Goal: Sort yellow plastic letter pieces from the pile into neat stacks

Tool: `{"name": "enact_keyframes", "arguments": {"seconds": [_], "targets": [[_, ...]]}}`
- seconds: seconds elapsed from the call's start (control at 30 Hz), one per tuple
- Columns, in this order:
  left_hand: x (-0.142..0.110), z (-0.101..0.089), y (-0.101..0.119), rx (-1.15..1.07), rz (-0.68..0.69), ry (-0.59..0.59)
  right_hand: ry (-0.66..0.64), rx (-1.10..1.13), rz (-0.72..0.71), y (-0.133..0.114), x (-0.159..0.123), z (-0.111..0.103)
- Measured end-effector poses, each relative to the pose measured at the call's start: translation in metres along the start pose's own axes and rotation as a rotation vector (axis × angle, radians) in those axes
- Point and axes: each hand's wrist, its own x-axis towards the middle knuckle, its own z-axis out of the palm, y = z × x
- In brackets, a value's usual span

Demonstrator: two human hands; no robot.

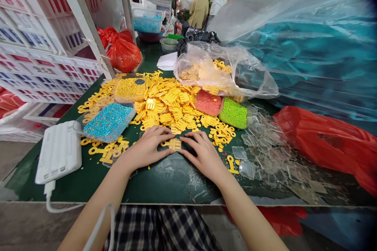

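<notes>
Near the front edge of the green table (165, 186), left hand (153, 145) and right hand (204, 152) face each other, thumbs and fingertips drawn narrow, gripping a small yellow slotted piece (175, 144) between them. White power bank (59, 151) well to the left; loose clear plastic squares (266, 151) scattered right. Just beyond the hands, heaped yellow slotted plates (167, 104), with boxed blue beads (107, 120) on the left, red beads (207, 103) and green beads (235, 113) right. Behind these, a clear plastic bag (250, 72) containing yellow parts. Farthest back, a person in a yellow shirt (199, 10).
</notes>
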Motion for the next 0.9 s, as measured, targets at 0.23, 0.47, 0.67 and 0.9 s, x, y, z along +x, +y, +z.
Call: {"name": "enact_keyframes", "arguments": {"seconds": [0.23, 0.47, 0.67, 0.9], "targets": [[0.001, -0.001, 0.001, 0.086, -0.024, -0.012, 0.025, -0.025, 0.009, 0.001, 0.001, 0.005], [0.007, -0.002, -0.002, 0.116, -0.032, -0.043, 0.000, -0.047, 0.072, -0.001, 0.004, 0.005], [0.003, 0.001, -0.007, 0.086, 0.041, 0.074, -0.037, 0.135, 0.141, -0.008, 0.015, -0.005], [-0.002, 0.003, -0.002, 0.100, 0.228, 0.294, 0.071, 0.428, 0.168, -0.010, 0.018, -0.006]]}}
